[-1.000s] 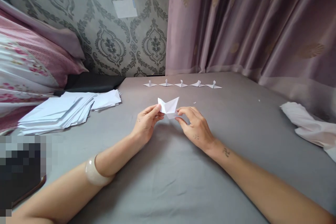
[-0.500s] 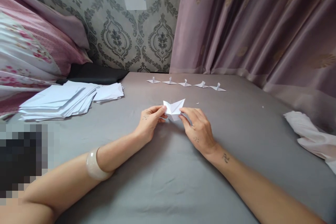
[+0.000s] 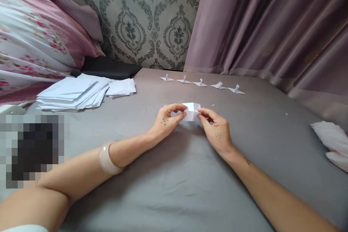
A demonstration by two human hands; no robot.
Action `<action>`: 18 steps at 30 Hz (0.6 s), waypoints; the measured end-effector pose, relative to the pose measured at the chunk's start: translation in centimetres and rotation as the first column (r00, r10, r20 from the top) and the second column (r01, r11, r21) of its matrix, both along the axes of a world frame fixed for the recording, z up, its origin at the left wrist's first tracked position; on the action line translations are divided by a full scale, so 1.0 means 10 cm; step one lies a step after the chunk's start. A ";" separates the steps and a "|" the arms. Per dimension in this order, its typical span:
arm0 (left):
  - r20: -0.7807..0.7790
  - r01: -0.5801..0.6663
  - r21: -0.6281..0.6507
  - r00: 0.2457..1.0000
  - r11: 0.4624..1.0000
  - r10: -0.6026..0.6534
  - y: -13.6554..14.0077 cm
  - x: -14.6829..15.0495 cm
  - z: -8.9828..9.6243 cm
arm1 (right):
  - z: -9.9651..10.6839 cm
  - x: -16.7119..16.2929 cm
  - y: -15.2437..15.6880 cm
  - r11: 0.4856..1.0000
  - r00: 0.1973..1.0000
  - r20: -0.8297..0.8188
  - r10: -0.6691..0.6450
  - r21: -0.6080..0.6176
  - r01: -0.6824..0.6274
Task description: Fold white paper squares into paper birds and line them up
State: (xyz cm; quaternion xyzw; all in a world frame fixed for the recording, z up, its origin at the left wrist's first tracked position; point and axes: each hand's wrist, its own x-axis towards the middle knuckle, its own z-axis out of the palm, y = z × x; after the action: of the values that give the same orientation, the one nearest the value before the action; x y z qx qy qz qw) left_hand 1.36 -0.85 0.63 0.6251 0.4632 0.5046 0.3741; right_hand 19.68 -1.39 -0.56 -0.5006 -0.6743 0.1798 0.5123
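Note:
Between my two hands, a small piece of folded white paper (image 3: 192, 113) is held just above the grey cloth surface (image 3: 174, 174). My left hand (image 3: 169, 119) pinches its left edge between thumb and fingers. On the opposite side, my right hand (image 3: 216, 127) grips the right edge with thumb and forefinger. Creases cross the paper, and its upper part is folded over. Beyond the hands stands a row of several small folded paper birds (image 3: 200, 83) with pointed wings.
A stack of white paper sheets (image 3: 72, 92) lies at the left, beside a smaller paper pile (image 3: 122, 87). Behind them is a black flat item (image 3: 111, 68). White crumpled cloth (image 3: 331, 141) lies at the right edge. A purple curtain (image 3: 244, 25) hangs behind.
The paper's two raised points have come down, and it now looks boxier, with a squarer outline. My left fingers have shifted their pinch along its edge. The whole view has turned slightly left.

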 end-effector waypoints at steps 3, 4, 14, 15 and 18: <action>0.014 0.005 0.002 1.000 1.000 -0.005 0.01 0.00 -0.01 | 0.00 -0.03 -0.01 0.999 0.999 -0.049 0.013 -0.048 -0.015; 0.027 0.013 -0.001 1.000 1.000 -0.013 0.02 0.00 -0.01 | 0.01 -0.04 -0.01 0.998 0.998 -0.061 0.016 -0.060 -0.019; -0.064 0.032 0.081 0.998 0.996 -0.027 0.00 0.00 0.00 | 0.05 -0.08 -0.05 0.996 0.995 -0.082 0.051 -0.073 -0.057; -0.074 0.033 0.092 0.997 0.995 -0.026 -0.01 0.00 0.00 | 0.05 -0.08 -0.05 0.996 0.995 -0.082 0.055 -0.071 -0.061; -0.106 0.026 0.134 0.994 0.991 -0.012 -0.01 0.01 -0.01 | 0.05 -0.08 -0.06 0.995 0.994 -0.085 0.069 -0.064 -0.074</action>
State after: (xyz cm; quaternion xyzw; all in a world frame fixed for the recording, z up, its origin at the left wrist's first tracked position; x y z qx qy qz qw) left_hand 1.45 -0.98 0.50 0.6791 0.4411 0.4978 0.3108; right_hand 18.84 -1.97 -0.07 -0.4853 -0.6636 0.2411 0.5158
